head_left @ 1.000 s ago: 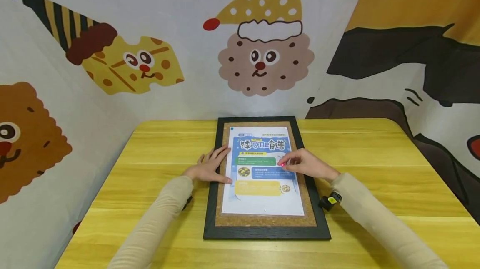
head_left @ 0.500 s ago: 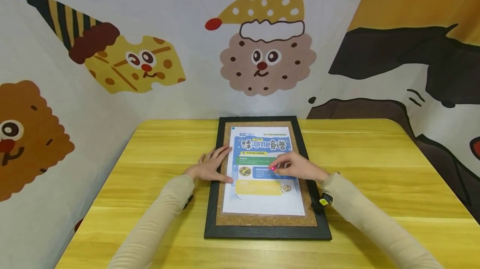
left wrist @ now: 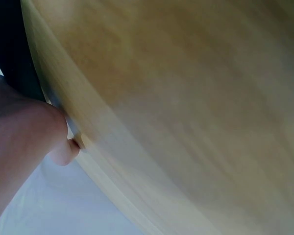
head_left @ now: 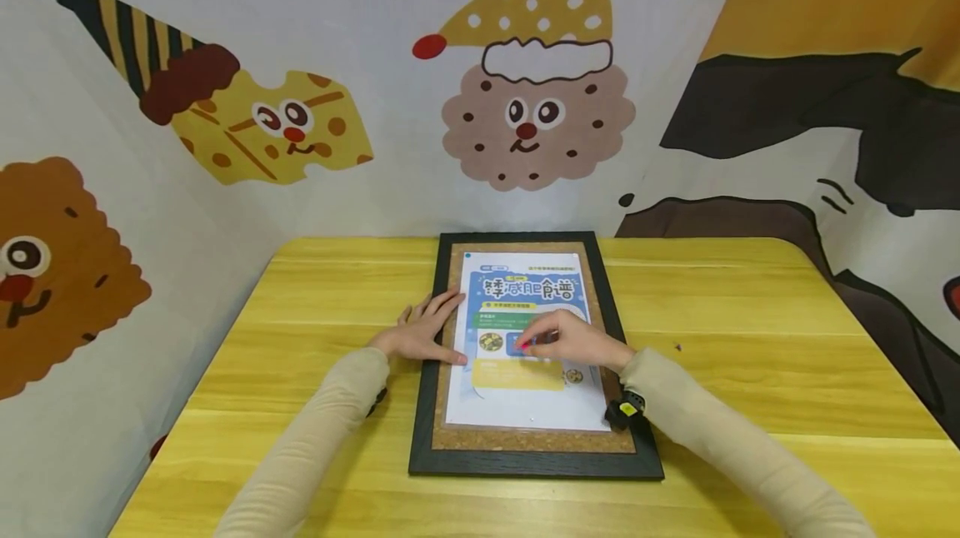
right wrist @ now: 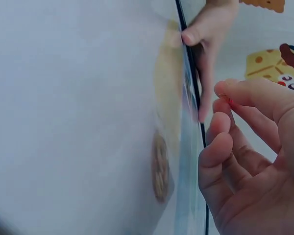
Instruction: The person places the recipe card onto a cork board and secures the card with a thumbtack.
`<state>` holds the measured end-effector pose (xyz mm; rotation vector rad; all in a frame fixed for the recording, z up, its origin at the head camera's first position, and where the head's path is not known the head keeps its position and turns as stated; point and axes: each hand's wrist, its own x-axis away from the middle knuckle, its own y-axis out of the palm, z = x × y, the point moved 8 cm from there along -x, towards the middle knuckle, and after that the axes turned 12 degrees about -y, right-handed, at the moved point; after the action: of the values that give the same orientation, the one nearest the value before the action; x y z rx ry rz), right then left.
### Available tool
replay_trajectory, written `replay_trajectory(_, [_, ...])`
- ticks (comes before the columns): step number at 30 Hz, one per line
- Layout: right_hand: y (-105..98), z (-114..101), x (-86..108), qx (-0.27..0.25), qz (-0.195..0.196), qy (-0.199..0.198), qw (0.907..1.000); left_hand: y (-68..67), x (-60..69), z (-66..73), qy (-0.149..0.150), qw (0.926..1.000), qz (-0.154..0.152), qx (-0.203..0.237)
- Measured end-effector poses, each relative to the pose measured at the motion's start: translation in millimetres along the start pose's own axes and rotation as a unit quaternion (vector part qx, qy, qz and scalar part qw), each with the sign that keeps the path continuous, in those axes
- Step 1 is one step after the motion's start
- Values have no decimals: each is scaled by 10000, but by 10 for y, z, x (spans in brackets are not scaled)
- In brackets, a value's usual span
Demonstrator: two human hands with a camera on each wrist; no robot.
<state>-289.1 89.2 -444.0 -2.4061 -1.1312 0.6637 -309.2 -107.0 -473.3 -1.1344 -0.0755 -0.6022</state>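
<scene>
Hands: the right hand [head_left: 573,338] pinches a pinkish-red pushpin [head_left: 527,346] between its fingertips, its other fingers curled; the left hand [head_left: 426,331] lies with fingers and thumb spread.
Pushpin: at the right hand's fingertips, over the middle of the poster [head_left: 510,411]; the right wrist view shows a thin metal point. Whether the right hand touches the sheet, I cannot tell.
Poster: between the two hands, partly under the right one, with a large Chinese title beyond the fingers and a yellow box nearer the person; the left thumb and fingertips reach its left edge.
Corkboard [head_left: 495,440]: beneath the poster, showing as a brown border.
Black frame [head_left: 536,465]: around the corkboard; the left hand rests across its left side.
Blue pushpin [head_left: 468,256]: in the poster's far corner, beyond the left hand.
Cream sleeves [head_left: 300,430]: up to both wrists; a black strapped device [head_left: 626,410] sits below the right wrist.
Reddish speck [head_left: 678,347]: right of the right wrist, too small to name, on the wood-grain table [head_left: 750,296].
Cartoon backdrop [head_left: 405,155]: beyond both hands, printed with cheese and a hatted biscuit.
</scene>
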Motion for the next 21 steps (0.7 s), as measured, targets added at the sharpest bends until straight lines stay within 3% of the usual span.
replay_trajectory(8, [114, -435, -99, 35, -55, -66, 10000, 9, -1, 4, -59, 10000, -26, -15])
replay_trajectory(14, [233, -256, -152, -120, -164, 55, 9998, 6, -1, 3, -60, 10000, 8, -41])
replay_trajectory(21, [417, -143, -223, -166, -502, -179, 9984, 9, 0, -4, -40, 10000, 19, -19])
